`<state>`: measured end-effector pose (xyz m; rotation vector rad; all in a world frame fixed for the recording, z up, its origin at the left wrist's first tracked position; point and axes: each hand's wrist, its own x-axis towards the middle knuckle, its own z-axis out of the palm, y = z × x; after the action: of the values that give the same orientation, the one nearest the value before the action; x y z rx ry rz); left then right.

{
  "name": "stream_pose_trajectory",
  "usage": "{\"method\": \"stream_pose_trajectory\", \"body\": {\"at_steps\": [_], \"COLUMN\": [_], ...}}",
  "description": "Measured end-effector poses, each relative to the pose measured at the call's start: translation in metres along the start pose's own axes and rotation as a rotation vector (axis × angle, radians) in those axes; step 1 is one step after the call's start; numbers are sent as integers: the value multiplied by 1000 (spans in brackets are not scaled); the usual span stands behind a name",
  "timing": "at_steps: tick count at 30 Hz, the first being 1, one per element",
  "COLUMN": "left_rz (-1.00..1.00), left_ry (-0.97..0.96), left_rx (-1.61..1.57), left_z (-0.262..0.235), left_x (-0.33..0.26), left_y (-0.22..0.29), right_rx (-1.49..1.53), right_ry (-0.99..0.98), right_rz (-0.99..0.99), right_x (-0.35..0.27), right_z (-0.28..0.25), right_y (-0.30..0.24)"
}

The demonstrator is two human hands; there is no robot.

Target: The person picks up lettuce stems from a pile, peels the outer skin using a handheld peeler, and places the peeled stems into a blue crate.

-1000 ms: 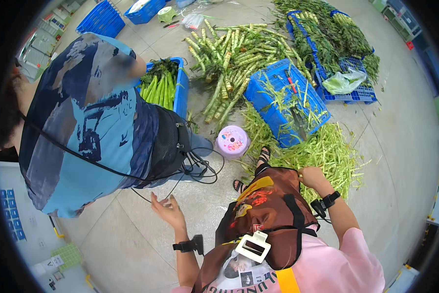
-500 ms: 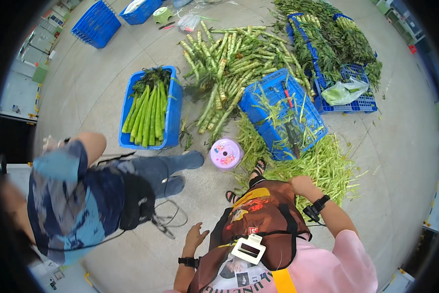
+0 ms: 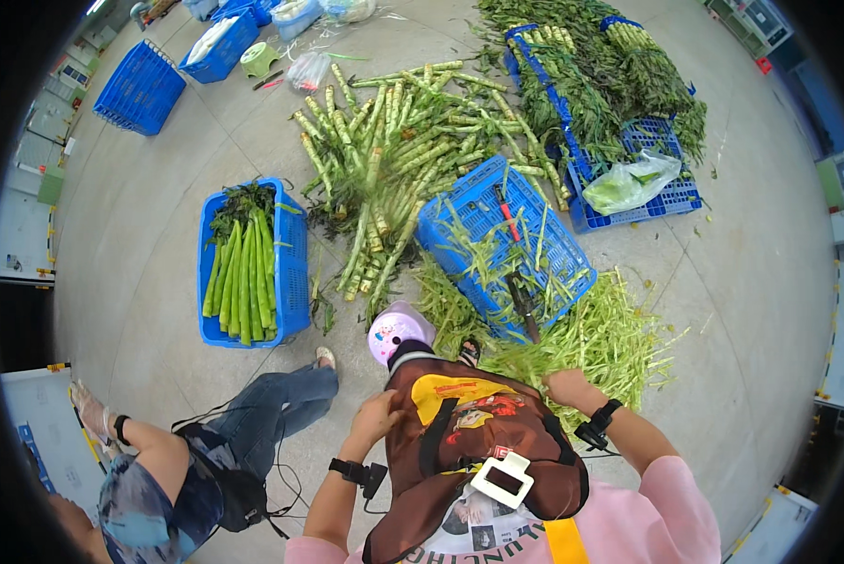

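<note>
At the left edge of my brown apron (image 3: 413, 451), my left hand (image 3: 377, 416) is closed on the fabric. My right hand (image 3: 572, 387) is closed at the apron's other edge, beside the heap of pale green peelings (image 3: 619, 348). A pink-purple round stool (image 3: 389, 338) stands just ahead, partly covered by the apron. Beyond my feet an upturned blue crate (image 3: 460, 211) carries loose peel strips, a red-handled tool (image 3: 508, 218) and a dark-handled blade (image 3: 522, 301).
Unpeeled leafy stalks (image 3: 384, 160) lie piled ahead. Left of them, a blue crate (image 3: 293, 282) holds peeled green stems. Leafy bundles (image 3: 591, 94) and a plastic bag (image 3: 633, 183) rest at the far right. A co-worker (image 3: 159, 470) stands close on my left.
My left hand has come forward to the apron's edge. I have moved closer to the stool, which the apron now overlaps. The co-worker has shifted back and left.
</note>
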<state>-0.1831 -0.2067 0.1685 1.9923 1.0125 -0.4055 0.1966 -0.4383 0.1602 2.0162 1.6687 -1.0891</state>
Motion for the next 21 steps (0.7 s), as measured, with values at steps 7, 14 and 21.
{"method": "stream_pose_trajectory", "body": {"at_steps": [7,14,21], "left_rz": [78,157,122], "left_ry": [59,-67,-447], "left_rx": [81,85,271], "left_z": [-65,-110,-173], "left_x": [21,107,260], "left_y": [63,50,-12], "right_rx": [57,285,665], "right_ry": [-125,-1,-102], "right_rz": [54,220,336], "right_x": [10,46,100], "right_z": [5,22,-3], "right_y": [12,7,-36]}}
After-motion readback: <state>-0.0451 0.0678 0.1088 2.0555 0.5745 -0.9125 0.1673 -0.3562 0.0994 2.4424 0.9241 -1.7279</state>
